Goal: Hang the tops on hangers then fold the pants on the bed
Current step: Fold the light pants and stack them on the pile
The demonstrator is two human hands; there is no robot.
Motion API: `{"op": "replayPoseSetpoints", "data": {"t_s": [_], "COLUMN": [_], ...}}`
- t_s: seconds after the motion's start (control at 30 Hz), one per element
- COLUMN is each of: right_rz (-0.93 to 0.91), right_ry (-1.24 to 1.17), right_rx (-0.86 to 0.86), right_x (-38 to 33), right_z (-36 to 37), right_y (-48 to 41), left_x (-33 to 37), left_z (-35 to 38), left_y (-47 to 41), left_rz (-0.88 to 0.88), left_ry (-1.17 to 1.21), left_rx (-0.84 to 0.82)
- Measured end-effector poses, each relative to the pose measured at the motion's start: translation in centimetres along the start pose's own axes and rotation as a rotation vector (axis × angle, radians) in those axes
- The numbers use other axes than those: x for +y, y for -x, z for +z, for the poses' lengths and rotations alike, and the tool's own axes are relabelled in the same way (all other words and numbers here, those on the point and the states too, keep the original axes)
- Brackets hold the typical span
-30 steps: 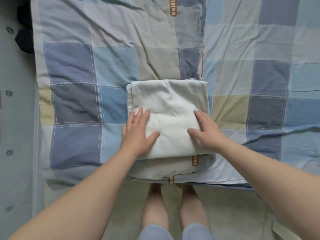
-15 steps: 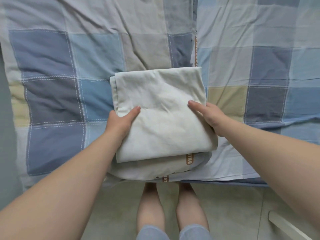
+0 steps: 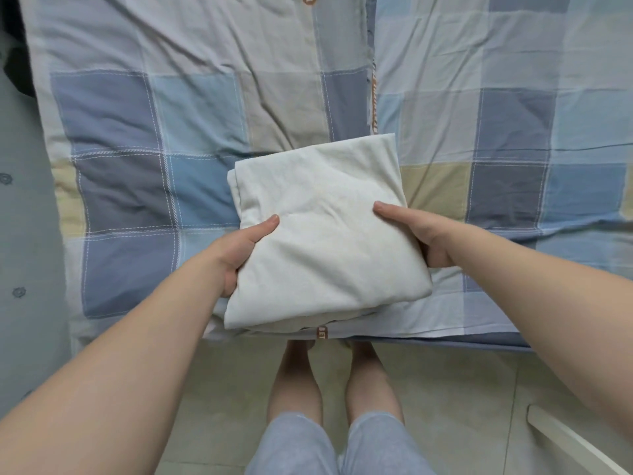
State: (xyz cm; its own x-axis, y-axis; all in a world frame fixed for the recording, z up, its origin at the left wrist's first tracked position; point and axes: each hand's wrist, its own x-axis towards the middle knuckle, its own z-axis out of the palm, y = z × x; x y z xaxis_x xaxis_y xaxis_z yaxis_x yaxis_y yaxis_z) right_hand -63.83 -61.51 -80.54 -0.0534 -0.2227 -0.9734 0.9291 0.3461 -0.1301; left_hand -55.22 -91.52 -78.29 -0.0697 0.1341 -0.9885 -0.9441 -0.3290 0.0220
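A pair of off-white pants (image 3: 325, 234), folded into a thick rectangle, is at the near edge of the bed (image 3: 154, 138). My left hand (image 3: 236, 255) grips its left side, thumb on top and fingers tucked underneath. My right hand (image 3: 414, 234) grips the right side the same way, thumb on top. The bundle looks lifted a little at the sides; its near edge hangs over the bed's front edge. No tops or hangers are in view.
The bed wears a blue, grey and beige checked quilt (image 3: 513, 132) that spreads far to both sides. My bare legs (image 3: 329, 382) stand on the tiled floor below. A white board edge (image 3: 575, 443) lies at the bottom right. A grey wall is on the left.
Both hands lay flat on top of the folded pants a second ago. They slid out to its two sides and now grip it, thumbs on top, fingers under.
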Motion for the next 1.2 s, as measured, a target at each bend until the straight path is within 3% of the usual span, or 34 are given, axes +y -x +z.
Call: {"op": "replayPoseSetpoints", "data": {"t_s": [0.13,0.43,0.77,0.9,1.03,1.2], "right_rz": [0.027,-0.120,-0.317,-0.435,-0.534,-0.616], "right_ry": [0.031,-0.009,-0.558,-0.795,-0.910,-1.011], "right_rx": [-0.097,-0.044,-0.065,-0.004,0.125,0.513], "right_x": [0.0,3.8,12.2,17.0,22.3,29.3], "right_z": [0.7,3.0,9.4,12.4,13.7,13.7], "right_y": [2.7,9.7,24.2,29.3,33.5,38.4], "left_x": [-1.3,-4.0,-4.8,-6.1,-7.9,-11.8], "left_z": [0.2,1.2,1.6,3.1,6.4,12.8], "left_y": [2.3,8.2,20.4,24.2,27.1,29.7], "left_rz": [-0.097,-0.196,-0.136,-0.056,0.140,0.439], "left_ry": [0.034,-0.028,-0.401,-0.523,-0.685,-0.866], "left_rx": [-0.092,-0.254,-0.310,-0.335,-0.354,-0.423]}}
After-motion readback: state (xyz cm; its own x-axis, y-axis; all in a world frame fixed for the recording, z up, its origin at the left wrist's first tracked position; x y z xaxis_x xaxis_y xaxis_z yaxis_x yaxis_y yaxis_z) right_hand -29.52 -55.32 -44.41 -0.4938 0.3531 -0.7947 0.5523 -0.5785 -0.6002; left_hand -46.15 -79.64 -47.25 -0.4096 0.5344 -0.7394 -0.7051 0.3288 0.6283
